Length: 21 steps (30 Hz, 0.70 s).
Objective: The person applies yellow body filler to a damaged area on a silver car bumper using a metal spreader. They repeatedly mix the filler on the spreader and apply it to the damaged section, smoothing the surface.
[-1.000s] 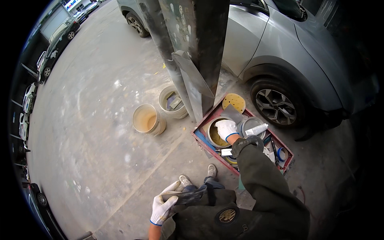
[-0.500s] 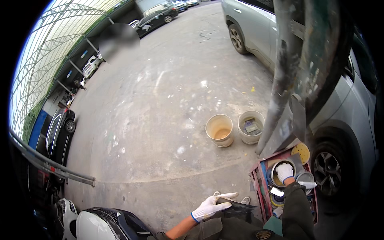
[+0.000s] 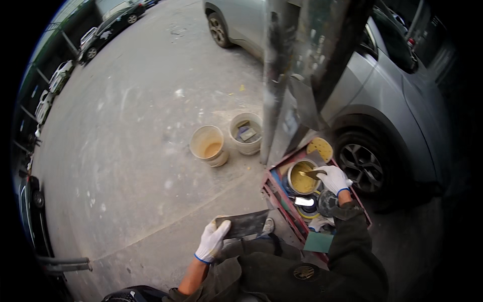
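Observation:
My left hand [image 3: 211, 241] in a white glove grips a dark flat plate [image 3: 245, 224] held out in front of my body. My right hand [image 3: 333, 178], also gloved, is closed on a putty knife [image 3: 315, 174] with yellow putty at its tip, over an open can of yellow paste [image 3: 303, 185]. The can sits in a red tray cart [image 3: 280, 200] alongside a yellow perforated sanding disc [image 3: 320, 147], a green sheet [image 3: 317, 242], rolls of tape and other items partly hidden by my right arm.
Two buckets [image 3: 206, 146] stand on the concrete floor [image 3: 131, 181] left of a steel pillar [image 3: 274, 90]. A silver car [image 3: 417, 131] is parked close behind the cart. Dark metal rails [image 3: 65, 264] enter at the lower left, and more cars line the far left.
My right hand has lifted out of the can to the right, now showing the knife with putty. My left hand still holds the plate. The view has swung away and back.

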Available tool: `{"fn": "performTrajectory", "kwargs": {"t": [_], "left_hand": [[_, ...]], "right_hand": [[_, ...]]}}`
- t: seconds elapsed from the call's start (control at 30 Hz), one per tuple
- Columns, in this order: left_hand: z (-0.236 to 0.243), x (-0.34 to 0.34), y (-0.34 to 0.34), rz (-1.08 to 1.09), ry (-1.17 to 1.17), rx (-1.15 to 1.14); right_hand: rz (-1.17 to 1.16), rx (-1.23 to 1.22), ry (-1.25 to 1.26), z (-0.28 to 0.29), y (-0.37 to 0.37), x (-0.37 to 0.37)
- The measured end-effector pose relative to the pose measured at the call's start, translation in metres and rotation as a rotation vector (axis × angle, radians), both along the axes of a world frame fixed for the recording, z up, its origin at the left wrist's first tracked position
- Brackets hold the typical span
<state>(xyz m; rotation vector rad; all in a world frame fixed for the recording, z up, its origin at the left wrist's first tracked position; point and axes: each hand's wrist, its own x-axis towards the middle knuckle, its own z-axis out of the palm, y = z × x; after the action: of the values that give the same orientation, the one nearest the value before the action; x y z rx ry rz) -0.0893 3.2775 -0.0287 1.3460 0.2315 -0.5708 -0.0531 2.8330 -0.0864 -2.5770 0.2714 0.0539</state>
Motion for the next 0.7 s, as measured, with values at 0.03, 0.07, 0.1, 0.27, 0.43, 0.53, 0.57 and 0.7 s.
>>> {"fn": "performTrajectory", "kwargs": {"t": [0.03,0.07,0.1,0.27,0.43,0.53,0.57,0.7], "left_hand": [[-0.003,0.004,0.000,-0.005,-0.018,-0.025],[-0.003,0.009,0.000,-0.032,-0.023,0.015],[-0.002,0.011,0.001,-0.032,-0.030,0.024],[0.014,0.039,-0.023,-0.085,-0.097,-0.063],[0.022,0.067,-0.045,-0.193,0.071,-0.134],[0.030,0.079,-0.043,-0.324,0.129,-0.108],[0.038,0.081,-0.045,-0.325,0.085,-0.130],[0.047,0.080,-0.040,-0.336,-0.037,-0.254]], "right_hand": [[-0.072,0.076,0.041,0.008,-0.006,-0.009],[-0.114,0.184,0.036,0.007,-0.014,-0.020],[-0.148,0.295,0.005,0.020,-0.009,-0.027],[-0.224,0.628,-0.124,0.077,0.023,-0.065],[-0.022,0.757,-0.261,0.136,0.091,-0.093],[0.318,0.531,-0.447,0.164,0.123,-0.094],[0.404,0.389,-0.542,0.162,0.127,-0.093],[0.535,0.094,-0.603,0.167,0.129,-0.092]]}}
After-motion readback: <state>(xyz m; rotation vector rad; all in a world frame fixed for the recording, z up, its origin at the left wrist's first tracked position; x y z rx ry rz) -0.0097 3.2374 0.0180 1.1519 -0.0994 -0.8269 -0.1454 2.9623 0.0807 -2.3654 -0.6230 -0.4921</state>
